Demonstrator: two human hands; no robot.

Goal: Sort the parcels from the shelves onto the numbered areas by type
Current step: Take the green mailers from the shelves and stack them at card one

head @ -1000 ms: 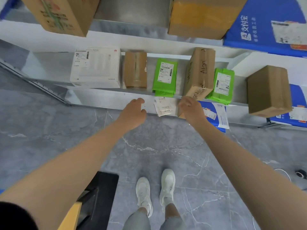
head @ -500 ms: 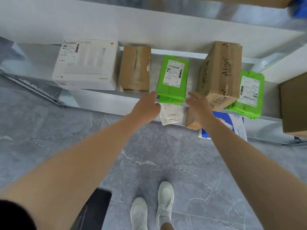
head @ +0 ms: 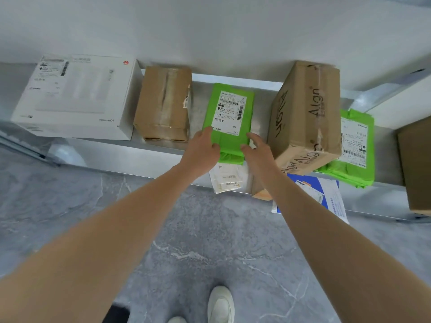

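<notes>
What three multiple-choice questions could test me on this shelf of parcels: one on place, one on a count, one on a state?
1. What lies between the white box and the middle green bag? A a bottle; B the small brown box; C a book.
2. How many green bags lie on the shelf? A three; B one; C two.
3. The right hand is: A open, fingers spread; B a fist; C holding a pen.

Answers: 1 B, it sits between them. 2 C, the middle one and the right green bag. 3 A, its fingers fan out beside the middle green bag.
</notes>
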